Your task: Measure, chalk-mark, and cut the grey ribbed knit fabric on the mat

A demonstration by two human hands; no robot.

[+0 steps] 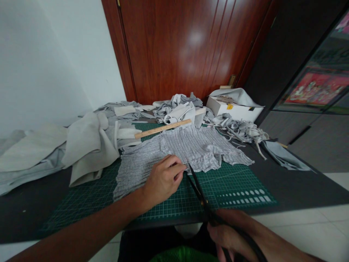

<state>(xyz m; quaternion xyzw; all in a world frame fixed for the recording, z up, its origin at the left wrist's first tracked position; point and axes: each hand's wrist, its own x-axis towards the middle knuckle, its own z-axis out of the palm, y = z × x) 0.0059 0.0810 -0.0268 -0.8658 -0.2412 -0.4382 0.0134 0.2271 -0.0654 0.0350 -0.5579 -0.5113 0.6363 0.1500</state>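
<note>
Ribbed grey fabric (174,153) flat on the green cutting mat (234,182), mid-counter. Left hand (163,179) curled, fingertips pressing the fabric's near edge; right hand (226,236) wrapped around the scissors (198,189), blades parted at that edge. Best to keep the cloth taut just left of the blades, fingertips clear.

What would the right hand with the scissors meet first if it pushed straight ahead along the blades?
Probably the grey ribbed fabric on the green cutting mat: the black scissors in the right hand point at its near edge, beside the left hand. Depth is uncertain.
</note>
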